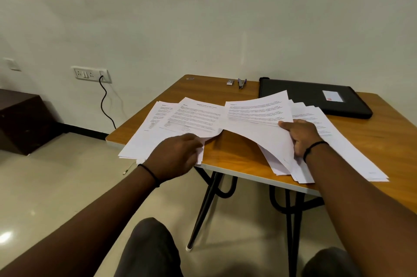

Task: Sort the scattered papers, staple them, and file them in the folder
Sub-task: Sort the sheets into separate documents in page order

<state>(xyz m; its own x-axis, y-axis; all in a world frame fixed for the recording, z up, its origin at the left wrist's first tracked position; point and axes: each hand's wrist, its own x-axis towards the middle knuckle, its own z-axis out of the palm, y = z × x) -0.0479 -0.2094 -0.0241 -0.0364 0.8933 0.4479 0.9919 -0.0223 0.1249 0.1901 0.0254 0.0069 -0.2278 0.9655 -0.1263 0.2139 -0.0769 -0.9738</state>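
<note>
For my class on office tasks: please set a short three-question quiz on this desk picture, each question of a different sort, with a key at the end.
1. True or false: the black folder lies closed at the far right of the table.
2. Which hand lifts a curved sheet off its pile?
A. left hand
B. right hand
C. neither
3. Fill in: the small stapler lies beside a ____ box near the wall.

Key
1. True.
2. B. The right hand holds the raised sheet; the left hand grips the near corner of the left pile.
3. Staple: the little staple box, as best it can be made out.
</note>
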